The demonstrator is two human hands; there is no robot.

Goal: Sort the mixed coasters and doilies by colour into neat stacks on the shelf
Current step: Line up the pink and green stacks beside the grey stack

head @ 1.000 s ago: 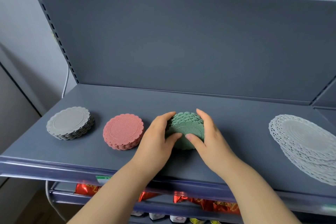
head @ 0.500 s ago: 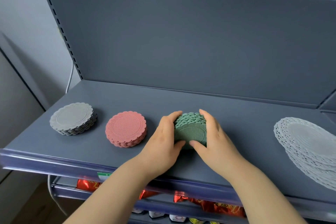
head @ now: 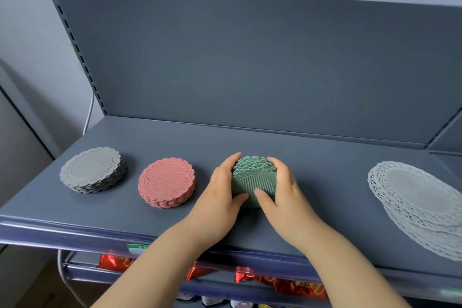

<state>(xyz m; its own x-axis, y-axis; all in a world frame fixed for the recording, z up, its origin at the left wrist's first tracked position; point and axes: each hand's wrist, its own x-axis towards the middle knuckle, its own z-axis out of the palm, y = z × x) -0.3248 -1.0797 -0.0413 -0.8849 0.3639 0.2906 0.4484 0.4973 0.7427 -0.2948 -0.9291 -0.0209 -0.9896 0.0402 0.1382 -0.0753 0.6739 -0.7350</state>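
A stack of green coasters (head: 253, 177) stands on edge, tilted towards me, in the middle of the grey shelf (head: 325, 170). My left hand (head: 220, 195) grips its left side and my right hand (head: 282, 195) grips its right side, both thumbs on the front face. To the left lies a flat pink coaster stack (head: 167, 181), and further left a grey coaster stack (head: 93, 169). A pile of large white doilies (head: 420, 205) lies fanned out at the right end of the shelf.
The shelf's back panel (head: 250, 62) rises behind the stacks, with a slotted upright (head: 80, 57) at the left. The front lip (head: 75, 230) runs along the near edge. Red foil packets (head: 282, 282) sit on the shelf below.
Both hands have pressed closer together on the green stack, which stands more upright and compact. The other stacks have not moved; only the camera shifted slightly.
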